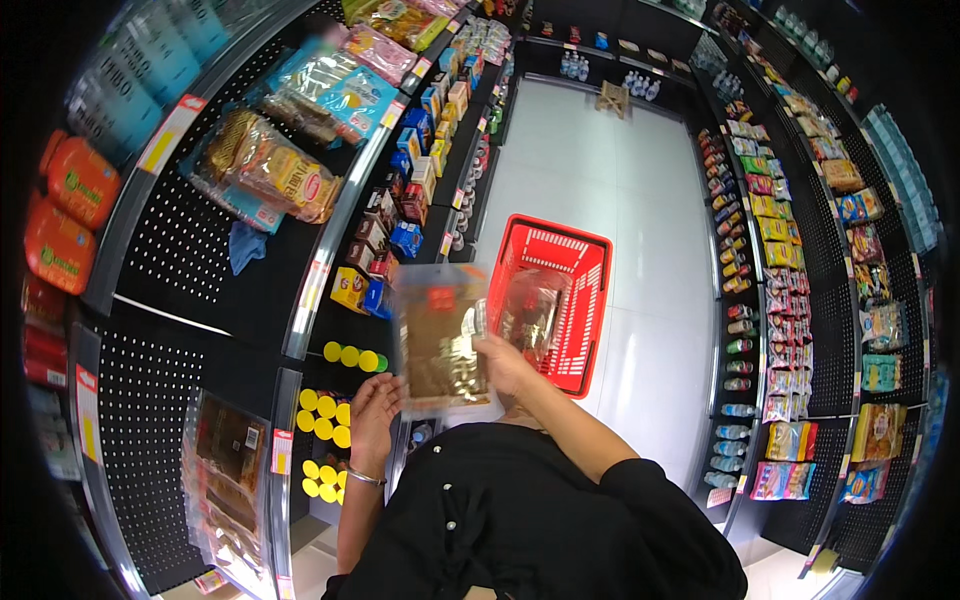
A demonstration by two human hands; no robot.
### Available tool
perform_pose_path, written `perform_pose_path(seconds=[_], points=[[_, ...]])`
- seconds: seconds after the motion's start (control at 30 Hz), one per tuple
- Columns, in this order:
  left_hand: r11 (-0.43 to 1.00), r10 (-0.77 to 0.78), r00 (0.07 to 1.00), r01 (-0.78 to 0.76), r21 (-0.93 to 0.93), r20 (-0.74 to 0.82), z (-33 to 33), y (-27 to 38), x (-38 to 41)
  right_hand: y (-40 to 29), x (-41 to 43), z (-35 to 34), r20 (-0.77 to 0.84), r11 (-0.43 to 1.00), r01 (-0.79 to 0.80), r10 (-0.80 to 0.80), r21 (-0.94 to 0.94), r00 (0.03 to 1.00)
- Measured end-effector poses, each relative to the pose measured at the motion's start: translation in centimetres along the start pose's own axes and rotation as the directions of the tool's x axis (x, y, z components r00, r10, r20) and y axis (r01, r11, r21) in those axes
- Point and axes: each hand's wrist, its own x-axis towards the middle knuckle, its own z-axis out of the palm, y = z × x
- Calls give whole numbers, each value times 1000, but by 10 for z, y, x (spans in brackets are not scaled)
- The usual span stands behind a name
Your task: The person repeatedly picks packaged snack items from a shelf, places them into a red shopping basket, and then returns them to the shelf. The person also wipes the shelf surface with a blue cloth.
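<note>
My right hand grips the right edge of a flat, clear plastic packet with brown contents and a red mark near its top. The packet is slightly blurred and hangs in front of my chest. My left hand, with a bangle at the wrist, is by the packet's lower left edge, fingers loosely bent; it seems to hold nothing. On the floor just beyond stands a red plastic shopping basket. Inside lies another clear packet, partly covered from view by the held one.
Similar flat packets lie stacked on the perforated black shelf at my lower left. Bagged bread and a blue cloth-like item are above. Yellow-lidded cans stand near my left hand. Stocked shelves line the aisle's right side.
</note>
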Motion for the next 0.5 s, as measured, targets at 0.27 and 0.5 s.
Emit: perform_pose_path(seconds=[0.27, 0.5], points=[[981, -86, 990, 104, 162, -114, 9, -10, -3, -35, -29, -139, -509, 978, 172, -90, 117, 856], [983, -113, 973, 139, 120, -199, 0, -22, -10, -46, 3, -205, -620, 890, 57, -359, -451, 698]])
